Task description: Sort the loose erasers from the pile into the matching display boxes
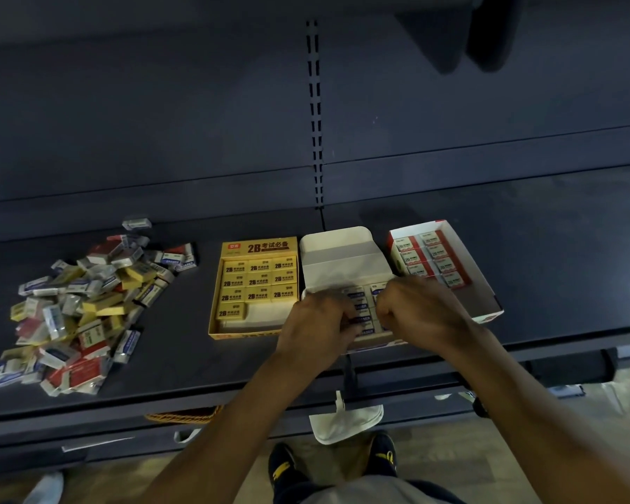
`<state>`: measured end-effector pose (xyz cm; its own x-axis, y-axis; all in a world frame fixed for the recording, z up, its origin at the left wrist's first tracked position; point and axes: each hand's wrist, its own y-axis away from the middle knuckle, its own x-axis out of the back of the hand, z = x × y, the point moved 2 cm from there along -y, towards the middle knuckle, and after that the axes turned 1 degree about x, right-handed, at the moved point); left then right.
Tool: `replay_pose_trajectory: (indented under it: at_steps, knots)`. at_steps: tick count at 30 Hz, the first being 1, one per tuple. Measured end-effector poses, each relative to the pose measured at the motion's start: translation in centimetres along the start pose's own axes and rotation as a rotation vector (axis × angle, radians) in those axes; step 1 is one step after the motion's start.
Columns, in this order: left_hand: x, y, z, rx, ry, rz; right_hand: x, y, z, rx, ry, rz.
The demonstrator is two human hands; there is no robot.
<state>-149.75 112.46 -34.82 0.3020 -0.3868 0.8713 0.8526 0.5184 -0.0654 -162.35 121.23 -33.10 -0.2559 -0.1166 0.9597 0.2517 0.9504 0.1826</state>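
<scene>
i'm watching the left hand [317, 325] and right hand [415, 307] curling over the white box [339, 256], fingers possibly pressing its blue erasers [365, 317]; the loose pile [84, 303] is lying well off left.

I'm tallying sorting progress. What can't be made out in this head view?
Head view:
- Middle white cardboard display box: left hand and right hand cover its front rows, hiding the count.
- Either hand's grip: curled fingers hide whether an eraser is held.
- Loose mixed eraser pile: label print blurred; left edge cut by frame.

A single head-worn camera (wide-angle, bending straight lines) hangs close above and in front of the white box [337, 245], facing forward and down onto the shelf [542, 227].
</scene>
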Motion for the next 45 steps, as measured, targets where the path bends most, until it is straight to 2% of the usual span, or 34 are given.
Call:
replay_pose_trajectory:
  at_steps: [7,12,16,21,29,33,45]
  knots:
    - [1.8,0.7,-1.6,-0.062,-0.018,0.112,-0.6,-1.5,-2.5,0.074,-0.115,0.238]
    - [2.9,1.9,-3.7,0.030,-0.125,0.155,-1.3,-2.3,-5.7,0.111,-0.091,0.389]
    - [4.1,3.5,-5.3,0.050,-0.141,0.146,-2.1,-3.1,-8.2,0.150,-0.141,0.392]
    - [5.6,5.7,-7.3,0.129,-0.138,0.213,-3.0,-3.9,-11.5,0.208,-0.207,0.372]
    - [7.0,9.5,-11.5,0.227,-0.155,0.258,-4.2,-4.7,-16.5,0.224,-0.161,0.361]
    - [7.5,11.0,-13.4,0.250,-0.148,0.266,-5.4,-5.5,-18.6,0.294,-0.264,0.285]
    - [9.8,15.8,-19.1,0.327,-0.208,0.386,-7.4,-7.7,-23.9,0.326,-0.271,0.183]
